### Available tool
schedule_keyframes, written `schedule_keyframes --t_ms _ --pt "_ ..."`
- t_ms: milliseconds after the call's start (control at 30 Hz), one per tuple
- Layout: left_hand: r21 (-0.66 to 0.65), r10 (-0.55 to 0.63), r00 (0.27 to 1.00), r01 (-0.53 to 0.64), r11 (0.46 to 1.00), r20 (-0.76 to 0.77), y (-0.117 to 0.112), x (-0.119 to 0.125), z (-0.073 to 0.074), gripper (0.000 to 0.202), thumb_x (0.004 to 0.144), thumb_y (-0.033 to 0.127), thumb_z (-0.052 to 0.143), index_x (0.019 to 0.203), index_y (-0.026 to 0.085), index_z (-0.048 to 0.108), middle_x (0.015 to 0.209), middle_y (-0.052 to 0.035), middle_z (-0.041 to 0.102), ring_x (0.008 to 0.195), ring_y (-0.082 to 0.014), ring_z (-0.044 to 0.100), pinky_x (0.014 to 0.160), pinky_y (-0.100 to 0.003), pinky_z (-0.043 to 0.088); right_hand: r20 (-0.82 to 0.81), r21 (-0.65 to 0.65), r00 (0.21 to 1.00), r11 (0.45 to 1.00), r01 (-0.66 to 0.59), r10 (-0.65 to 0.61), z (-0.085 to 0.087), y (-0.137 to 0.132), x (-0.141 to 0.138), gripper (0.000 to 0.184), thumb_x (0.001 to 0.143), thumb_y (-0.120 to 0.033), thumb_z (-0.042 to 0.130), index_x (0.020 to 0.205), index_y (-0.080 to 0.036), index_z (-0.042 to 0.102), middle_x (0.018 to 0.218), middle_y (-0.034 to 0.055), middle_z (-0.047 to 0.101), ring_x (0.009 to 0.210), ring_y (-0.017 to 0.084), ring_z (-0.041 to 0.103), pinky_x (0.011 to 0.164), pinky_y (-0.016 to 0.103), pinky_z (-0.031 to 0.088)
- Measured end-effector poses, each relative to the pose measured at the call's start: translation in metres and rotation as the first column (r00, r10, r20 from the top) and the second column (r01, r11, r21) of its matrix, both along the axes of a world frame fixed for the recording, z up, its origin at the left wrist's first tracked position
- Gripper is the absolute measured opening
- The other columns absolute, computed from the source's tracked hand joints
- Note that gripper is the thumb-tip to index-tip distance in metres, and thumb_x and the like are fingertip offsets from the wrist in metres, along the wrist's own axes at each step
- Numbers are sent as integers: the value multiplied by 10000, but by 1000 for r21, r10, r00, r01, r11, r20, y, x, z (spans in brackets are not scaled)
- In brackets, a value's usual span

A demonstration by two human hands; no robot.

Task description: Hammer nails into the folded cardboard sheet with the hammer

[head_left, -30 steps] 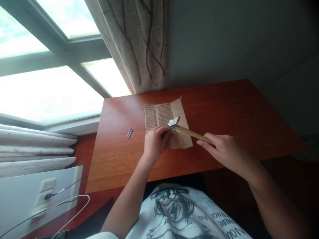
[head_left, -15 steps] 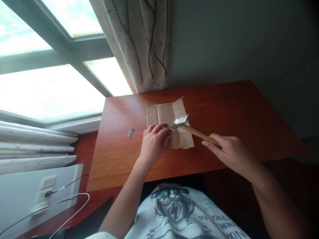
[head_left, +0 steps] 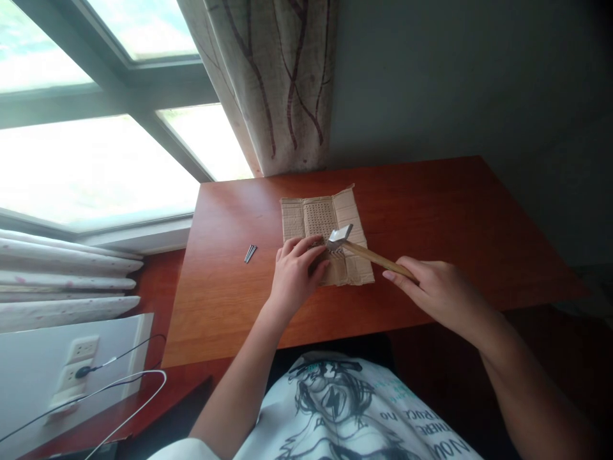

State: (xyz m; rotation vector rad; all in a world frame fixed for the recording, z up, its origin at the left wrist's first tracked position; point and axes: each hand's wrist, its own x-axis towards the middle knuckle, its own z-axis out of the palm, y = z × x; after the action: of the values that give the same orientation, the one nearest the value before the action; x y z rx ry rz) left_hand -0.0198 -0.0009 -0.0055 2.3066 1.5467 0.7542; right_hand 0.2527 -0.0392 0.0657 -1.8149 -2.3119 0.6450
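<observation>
My right hand (head_left: 433, 287) is wrapped round the wooden handle of a hammer (head_left: 378, 257). The silver hammer head is low over a creased piece of cardboard (head_left: 345, 211), close to the fingertips of my left hand (head_left: 297, 268). That hand rests on the cardboard's near left part, thumb and fingers drawn together in a pinch; whatever is between them is hidden. Rows of small dark holes mark a perforated patch (head_left: 318, 217) in the middle of the cardboard. Several loose nails (head_left: 250, 253) lie side by side on the table, left of my left hand.
The reddish wooden table (head_left: 454, 223) carries the cardboard and nails. A window (head_left: 119, 166) and a patterned curtain (head_left: 282, 83) stand behind its left side. At lower left, cables (head_left: 124, 377) run by a wall socket (head_left: 76, 370).
The hammer head has come down slightly and to the left, nearer my left fingertips, and my right hand has moved a little left with it. My left hand stays in place.
</observation>
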Motion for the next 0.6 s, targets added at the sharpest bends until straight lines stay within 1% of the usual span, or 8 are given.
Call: schedule_keyframes --t_ms 200,400,600 --pt "-3 2 1000 -2 1000 23 0 0 -2 229 929 341 632 1108 255 747 1331 -34 674 1167 -275 558 1002 -459 464 -51 12 999 1000 8 -8 1 -2 0 420 996 -564 433 740 -236 490 605 -12 579 548 159 554 551 295 291" --pt "-1 4 1000 -4 1000 24 1 0 -3 227 928 333 633 1105 256 751 1330 -25 676 1155 -273 561 1002 -459 466 32 13 999 1000 -17 16 -6 1 -1 400 1005 -551 416 780 -237 520 627 -1 608 560 172 572 549 298 285" --pt "-14 3 999 -3 1000 36 1 -1 -3 224 923 333 640 1106 267 752 1325 -30 677 1157 -270 566 1009 -462 466 19 30 1000 1000 -9 9 -9 0 -1 413 1002 -560 414 771 -234 519 624 3 612 557 173 583 553 298 300"
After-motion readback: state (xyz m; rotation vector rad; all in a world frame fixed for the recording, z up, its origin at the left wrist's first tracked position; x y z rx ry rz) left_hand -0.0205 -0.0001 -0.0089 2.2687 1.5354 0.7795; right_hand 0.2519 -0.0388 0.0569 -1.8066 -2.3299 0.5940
